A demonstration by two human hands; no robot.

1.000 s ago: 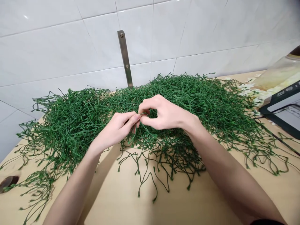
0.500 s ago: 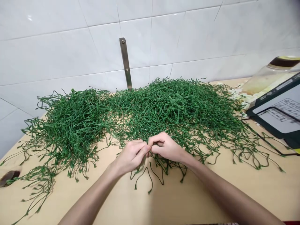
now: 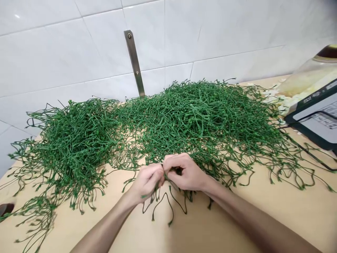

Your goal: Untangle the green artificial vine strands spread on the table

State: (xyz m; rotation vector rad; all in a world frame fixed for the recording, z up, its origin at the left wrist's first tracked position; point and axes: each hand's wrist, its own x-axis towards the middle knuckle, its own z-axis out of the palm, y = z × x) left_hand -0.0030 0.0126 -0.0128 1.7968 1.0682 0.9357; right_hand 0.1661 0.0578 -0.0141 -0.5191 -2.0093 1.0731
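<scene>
A big tangled heap of green plastic stems [image 3: 168, 123] covers the back of a light wooden table [image 3: 237, 225]. My left hand [image 3: 146, 182] and my right hand [image 3: 185, 173] meet at the heap's near edge, fingertips touching. Both hands are closed in a pinch on a small bunch of green stems [image 3: 168, 196] whose thin ends dangle over the table below them. What lies between the fingertips is hidden by the fingers.
A white tiled wall rises behind the table, with a metal bracket [image 3: 134, 63] fixed to it. A dark device with keys [image 3: 316, 119] and a clear plastic bag [image 3: 308, 79] lie at the right. A dark hole [image 3: 5, 209] shows at the table's left edge.
My hands came down from the middle of the heap to its near edge, pulling a bunch of stems along. In the last half second they closed tighter together.
</scene>
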